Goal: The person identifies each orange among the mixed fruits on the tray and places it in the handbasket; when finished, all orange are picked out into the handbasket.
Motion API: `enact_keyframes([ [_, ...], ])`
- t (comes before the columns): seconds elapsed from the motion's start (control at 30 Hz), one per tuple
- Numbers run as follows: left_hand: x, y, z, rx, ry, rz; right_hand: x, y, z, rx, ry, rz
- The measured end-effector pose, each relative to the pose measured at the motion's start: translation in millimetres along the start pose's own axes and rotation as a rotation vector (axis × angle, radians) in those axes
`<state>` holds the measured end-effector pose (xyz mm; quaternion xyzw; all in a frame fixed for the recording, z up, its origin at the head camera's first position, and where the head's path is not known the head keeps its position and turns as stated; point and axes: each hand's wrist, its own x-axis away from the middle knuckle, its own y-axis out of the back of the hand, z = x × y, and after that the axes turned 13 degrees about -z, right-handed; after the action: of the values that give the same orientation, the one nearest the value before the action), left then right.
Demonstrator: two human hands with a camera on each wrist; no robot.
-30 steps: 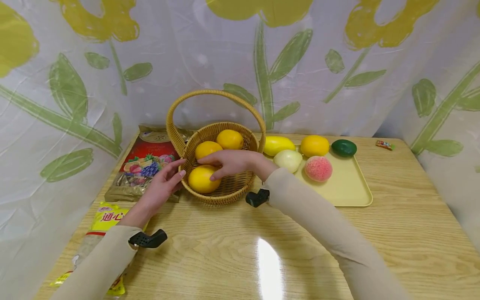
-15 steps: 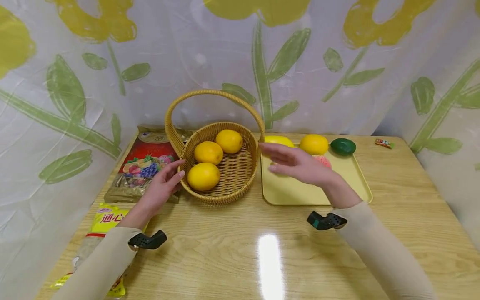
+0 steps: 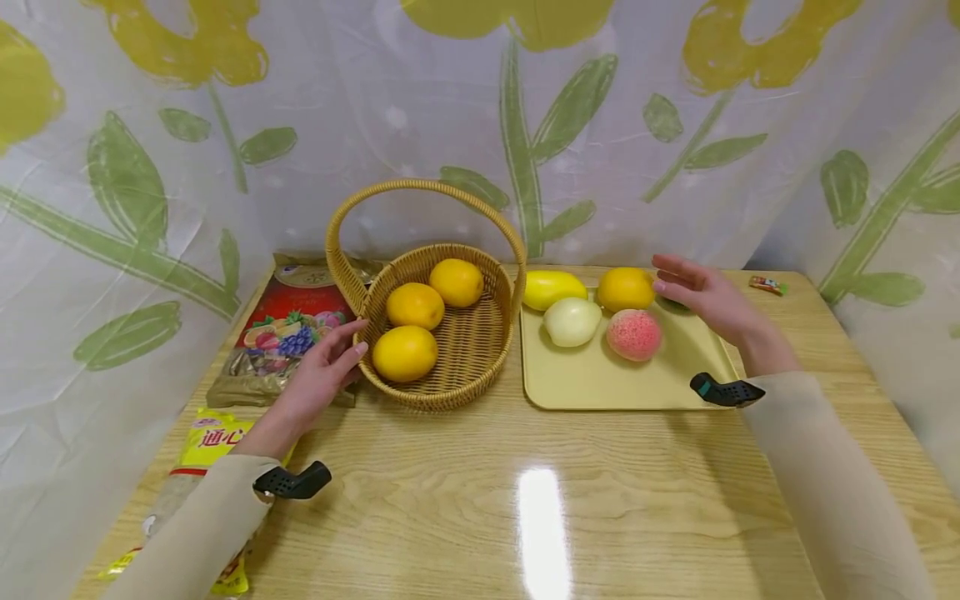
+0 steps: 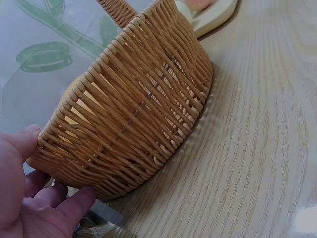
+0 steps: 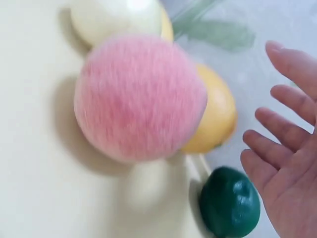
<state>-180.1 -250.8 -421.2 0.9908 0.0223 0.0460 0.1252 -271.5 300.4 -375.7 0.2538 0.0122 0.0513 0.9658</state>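
Observation:
My left hand holds the left edge of a wicker basket; in the left wrist view its thumb lies at the rim and other fingers touch the outer wall. Three yellow-orange fruits, such as the front one, sit in the basket's left and back part. Holding nothing, my right hand hovers over the back right of a pale yellow tray, beside an orange fruit. It hides most of a dark green fruit in the head view. A pink peach lies nearby.
On the tray also lie a long yellow fruit and a pale round fruit. A red candy bag and a yellow-topped clear bag lie at left. A small wrapped candy sits far right. A flowered curtain hangs behind.
My right hand has left the basket's fruits and swung right across the tray to the orange and green fruits. My left hand has stayed at the basket's edge.

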Motion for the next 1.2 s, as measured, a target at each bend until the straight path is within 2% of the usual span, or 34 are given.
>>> enact_keyframes([
  [0.07,0.4,0.3,-0.1,0.003,0.000,0.001,-5.8,3.0,-2.2,0.058,-0.004,0.016],
  [0.23,0.4,0.7,-0.2,0.007,-0.001,-0.004,-23.5,2.2,-1.7,0.123,-0.001,0.056],
  [0.5,-1.3,-2.2,-0.6,0.026,-0.010,0.003,-44.0,-2.4,-5.4,0.136,-0.014,0.122],
  [0.87,-1.0,-1.1,-1.5,0.016,0.003,0.005,-53.5,-7.8,-7.1,0.304,0.049,0.182],
  [1.2,-0.5,0.3,-0.6,0.026,0.014,-0.001,-56.0,-9.7,-6.2,0.274,0.053,0.238],
])
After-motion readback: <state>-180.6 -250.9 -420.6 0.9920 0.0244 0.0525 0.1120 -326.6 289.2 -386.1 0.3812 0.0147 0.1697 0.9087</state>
